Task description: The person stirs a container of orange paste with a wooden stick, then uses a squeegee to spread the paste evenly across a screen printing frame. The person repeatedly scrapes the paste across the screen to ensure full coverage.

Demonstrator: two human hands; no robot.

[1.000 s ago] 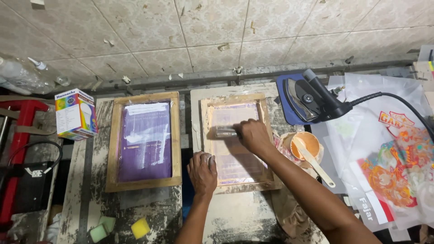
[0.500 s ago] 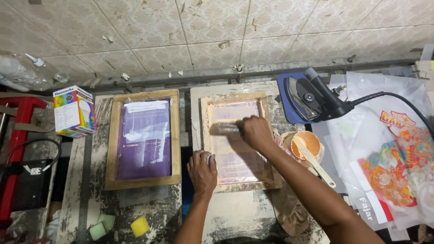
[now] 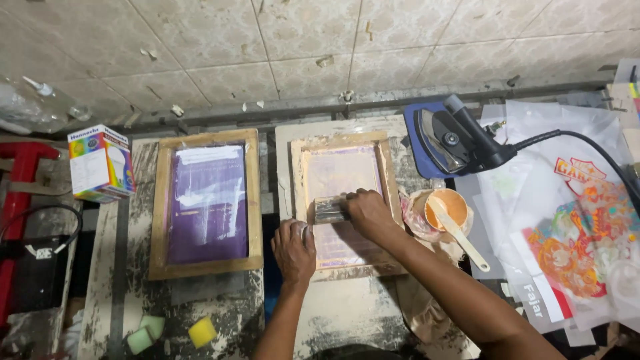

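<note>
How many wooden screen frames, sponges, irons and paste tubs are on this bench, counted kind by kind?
Wooden screen frames: 2, one purple, one pale under both hands
Sponges: 3, two green, one yellow
Irons: 1
Paste tubs: 1, orange
Total: 7

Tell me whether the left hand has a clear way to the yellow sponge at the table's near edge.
Probably yes. The left hand presses on the wooden screen frame, and the yellow sponge lies down to its left on bare, stained table, with nothing standing between them.
</note>
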